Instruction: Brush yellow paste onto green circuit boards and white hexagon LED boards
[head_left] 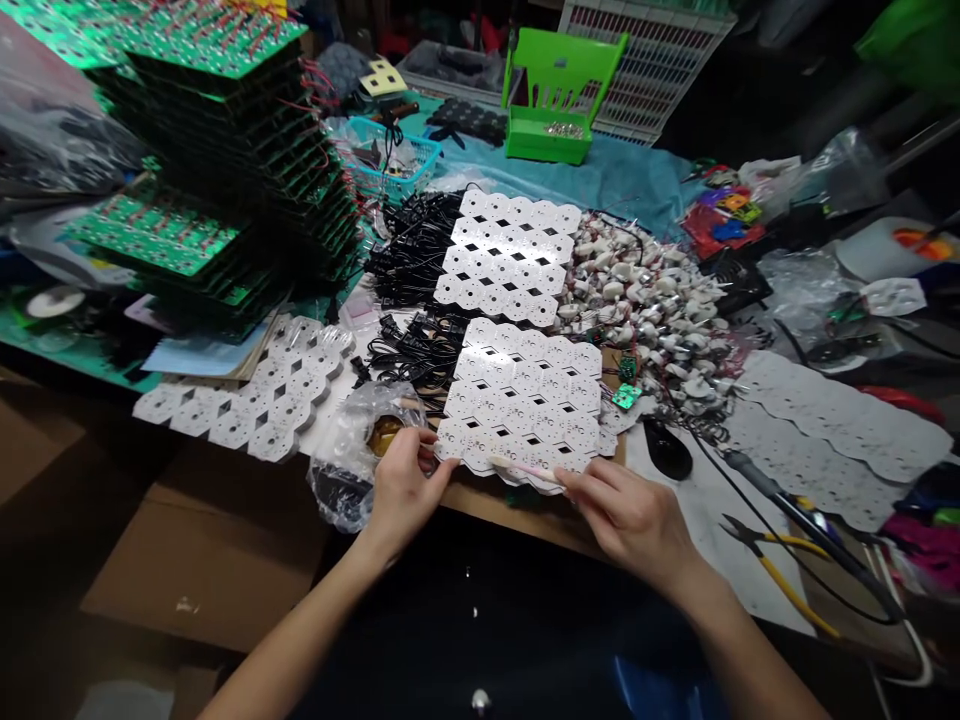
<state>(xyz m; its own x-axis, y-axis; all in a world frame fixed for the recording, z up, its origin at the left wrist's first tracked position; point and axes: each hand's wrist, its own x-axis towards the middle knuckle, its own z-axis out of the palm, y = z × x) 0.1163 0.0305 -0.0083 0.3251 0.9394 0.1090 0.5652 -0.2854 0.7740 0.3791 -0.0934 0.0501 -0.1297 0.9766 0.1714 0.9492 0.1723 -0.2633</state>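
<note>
A white circuit board panel [521, 385] with scalloped edges and diamond-shaped holes lies near the table's front edge. My left hand [405, 485] pinches its near left corner between thumb and fingers. In the closed fingers of my right hand [637, 510] is a slim white and pink toothbrush [532, 468], its head over the panel's near edge. Just behind lies a stack of similar white panels [510, 255]. A round container with amber contents [384, 435], wrapped in clear plastic, stands by my left hand.
Tall stacked green circuit boards [225, 130] rise at the left. Black cables [412, 250] and a heap of small white parts with wires [637, 290] flank the panels. Yellow-handled cutters [787, 560] and a soldering iron [802, 520] lie at the right. A green chair-shaped holder [555, 100] stands behind.
</note>
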